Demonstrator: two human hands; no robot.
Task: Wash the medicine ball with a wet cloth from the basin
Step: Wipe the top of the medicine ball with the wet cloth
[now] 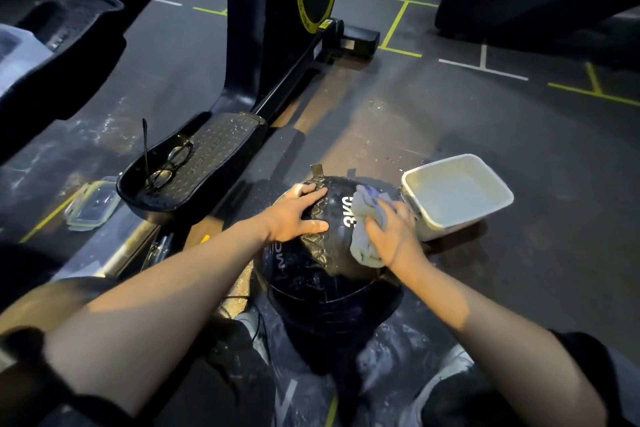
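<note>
A black medicine ball [325, 274] marked "3KG" sits on the gym floor between my feet. My left hand [298, 213] lies flat on the ball's upper left side, fingers straight. My right hand [394, 236] grips a bunched grey-blue wet cloth [369, 218] and holds it against the ball's upper right side. A white rectangular basin [457, 196] with cloudy water stands on the floor just right of the ball, close to my right hand.
An exercise machine's black pedal [194, 166] with a pair of glasses [171, 165] on it is to the left. The machine's frame [273, 45] rises behind it. A clear container lid [91, 203] lies at far left. The dark floor shows wet streaks and taped lines.
</note>
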